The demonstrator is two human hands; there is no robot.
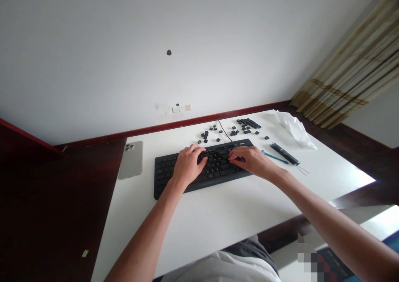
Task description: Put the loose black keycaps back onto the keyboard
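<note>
A black keyboard point(215, 175) lies at a slant on the white table, its cable leading away from the far edge. My left hand point(188, 163) rests over its middle-left keys, with the thumb and forefinger spread apart and nothing visible between them. Over the right part of the keyboard, my right hand point(247, 158) has its fingertips drawn together at the keys. Whatever they pinch is hidden or too small to name. Behind the keyboard lie loose black keycaps point(206, 134), several of them scattered and others in a denser group at the right.
A phone point(131, 160) lies at the table's left edge. Right of the keyboard are a blue stick-like tool point(274, 157), a narrow dark pouch point(284, 152) and a thin wire piece point(302, 170). A white plastic bag point(294, 128) sits at the far right. The wall point(124, 66) stands behind.
</note>
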